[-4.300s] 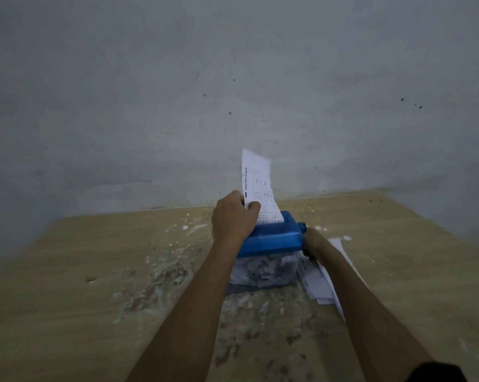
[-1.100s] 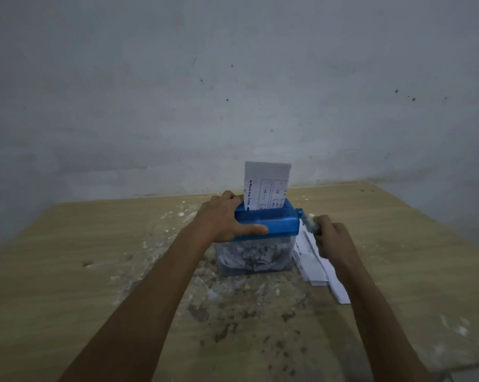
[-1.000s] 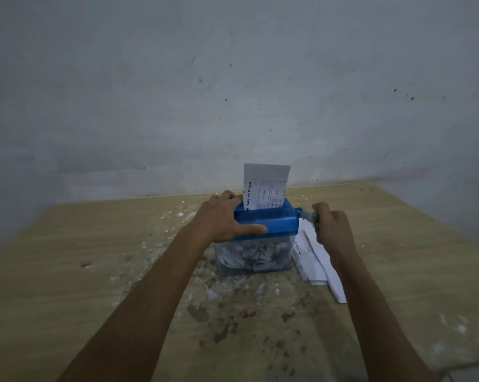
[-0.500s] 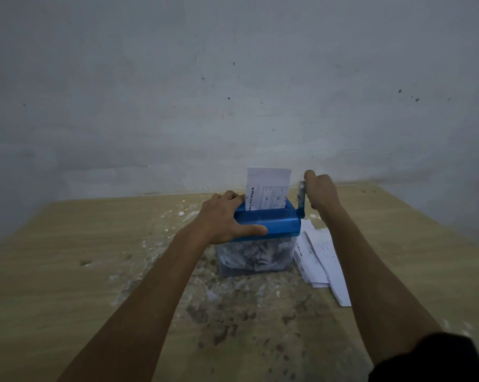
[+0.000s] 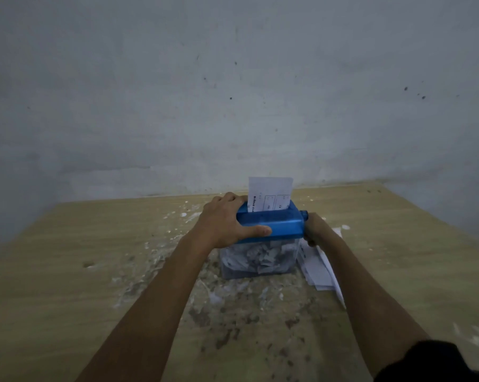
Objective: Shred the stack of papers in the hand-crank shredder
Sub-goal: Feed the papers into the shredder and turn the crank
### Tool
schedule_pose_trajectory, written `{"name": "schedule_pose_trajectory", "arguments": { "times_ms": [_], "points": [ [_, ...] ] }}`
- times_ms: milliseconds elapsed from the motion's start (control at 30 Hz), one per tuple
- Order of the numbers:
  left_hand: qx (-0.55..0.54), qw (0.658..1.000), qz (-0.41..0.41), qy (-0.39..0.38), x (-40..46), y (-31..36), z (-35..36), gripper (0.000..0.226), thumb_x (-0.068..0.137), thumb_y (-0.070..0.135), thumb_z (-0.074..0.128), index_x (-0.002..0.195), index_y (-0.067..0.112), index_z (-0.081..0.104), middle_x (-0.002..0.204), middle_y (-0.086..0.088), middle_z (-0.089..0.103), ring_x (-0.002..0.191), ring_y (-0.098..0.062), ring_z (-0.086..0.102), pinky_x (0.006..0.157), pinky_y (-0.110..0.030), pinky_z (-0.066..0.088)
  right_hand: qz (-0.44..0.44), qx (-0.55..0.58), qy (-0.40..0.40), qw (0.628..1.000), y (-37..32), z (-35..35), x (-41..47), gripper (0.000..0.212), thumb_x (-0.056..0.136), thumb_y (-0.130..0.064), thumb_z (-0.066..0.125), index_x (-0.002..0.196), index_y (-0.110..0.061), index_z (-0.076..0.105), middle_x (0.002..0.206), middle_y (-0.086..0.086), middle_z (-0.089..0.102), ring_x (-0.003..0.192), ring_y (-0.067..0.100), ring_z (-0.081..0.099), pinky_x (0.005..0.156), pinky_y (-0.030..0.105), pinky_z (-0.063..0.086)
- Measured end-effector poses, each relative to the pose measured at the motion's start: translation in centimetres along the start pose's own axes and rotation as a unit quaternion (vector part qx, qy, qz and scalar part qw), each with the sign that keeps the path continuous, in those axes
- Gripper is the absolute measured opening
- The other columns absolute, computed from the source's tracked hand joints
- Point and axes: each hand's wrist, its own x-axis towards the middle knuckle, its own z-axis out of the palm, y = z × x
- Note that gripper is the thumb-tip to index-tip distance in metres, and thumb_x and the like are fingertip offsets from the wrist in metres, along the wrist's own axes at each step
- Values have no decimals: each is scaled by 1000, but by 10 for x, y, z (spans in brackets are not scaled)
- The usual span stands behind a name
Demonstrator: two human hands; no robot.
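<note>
Head view | my left hand (image 5: pixel 221 224) grips the blue shredder (image 5: pixel 271 226) lid, thumb along its front | my right hand (image 5: pixel 314 228) low beside its right end, fingers hidden, grasp unclear | paper (image 5: pixel 270 193) upright in slot | spare sheets (image 5: pixel 318 267) right of bin, toward table (image 5: pixel 67 271) back edge

The shredder (image 5: pixel 265 238) stands mid-table (image 5: pixel 67 285), blocking the centre. At its 9 o'clock side the left hand (image 5: pixel 221 221) clamps the blue top, thumb along the near face, closing that flank. At 3 o'clock the right hand (image 5: pixel 314 227) sits against the crank end, with loose papers (image 5: pixel 315 267) lying just beside the bin toward 4 o'clock. A sheet (image 5: pixel 270 194) stands upright in the slot, barring approach from 12 o'clock above. The wall (image 5: pixel 232 92) closes off 12 o'clock behind. Open wood lies toward 8 and 2 o'clock; scraps (image 5: pixel 232 299) litter 6 o'clock.
</note>
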Motion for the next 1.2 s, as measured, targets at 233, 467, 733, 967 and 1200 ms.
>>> {"name": "schedule_pose_trajectory", "arguments": {
  "times_ms": [233, 467, 733, 967, 1200],
  "points": [
    [14, 1000, -16, -10, -3, 6, -4, 109, 61, 94, 45, 150, 32, 38, 131, 2, 49, 117, -22, 46, 100, -40, 43, -66, -124, 27, 990, 35, 4, -35, 32, 99, -7, 39, 72, -22, 29, 75, 0, 46, 67, 21, 43, 56, 27, 29],
    [27, 998, -31, -38, -3, 10, -9, 111, 58, 95, 44, 150, 33, 36, 133, 0, 47, 120, -24, 46, 102, -44, 44, -76, -90, 95, 988, 45, 4, -67, 14, 99, -12, 40, 86, -10, 44, 81, 10, 52, 68, 21, 44, 58, 31, 32],
    [32, 997, -29, -69, 0, 12, -17, 108, 60, 94, 45, 147, 29, 42, 133, 0, 43, 119, -24, 43, 102, -44, 43, -132, 164, 223, 952, 30, 6, -71, 40, 98, -20, 43, 65, 0, 53, 56, 11, 36, 55, 20, 33, 54, 31, 27],
    [54, 994, -26, -90, 2, 14, -19, 100, 68, 89, 49, 145, 25, 44, 134, -3, 40, 121, -27, 39, 106, -47, 39, -171, 229, 280, 917, 9, 3, -67, 40, 97, -19, 48, 57, -10, 47, 50, 4, 31, 47, 15, 27, 45, 26, 24],
    [80, 993, -5, -88, 3, 15, -17, 99, 67, 90, 44, 142, 25, 46, 131, -3, 40, 119, -27, 39, 105, -47, 37, -193, 204, 268, 922, -17, -23, -45, 44, 92, -18, 49, 49, -10, 45, 42, -5, 37, 38, 7, 30, 41, 21, 27]
  ]
}}
